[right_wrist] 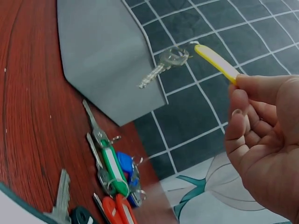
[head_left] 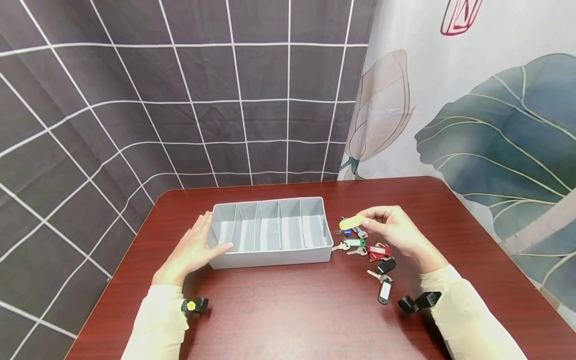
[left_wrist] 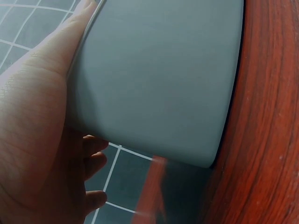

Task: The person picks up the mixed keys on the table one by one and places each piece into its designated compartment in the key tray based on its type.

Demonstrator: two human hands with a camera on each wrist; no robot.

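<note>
A grey divided tray (head_left: 270, 257) with several compartments stands on the dark red table. My left hand (head_left: 193, 248) rests on the tray's left end, thumb over the front rim and fingers along the side; the left wrist view shows the palm (left_wrist: 37, 112) against the grey wall. To the right of the tray, my right hand (head_left: 396, 229) pinches a yellow key tag (head_left: 351, 222) between thumb and fingertips, above the table. From the tag's ring hangs a metal key (right_wrist: 161, 65) in the right wrist view. Below lie tagged keys: green (head_left: 354, 242), blue (right_wrist: 125, 163), red (head_left: 379, 251) and black (head_left: 385, 265).
Another black key tag (head_left: 384, 291) with its key lies nearest the front of the pile. A dark curtain with a white grid (head_left: 265, 120) hangs behind the table (head_left: 270, 310). At the right hangs a pale curtain with leaf prints (head_left: 504, 135).
</note>
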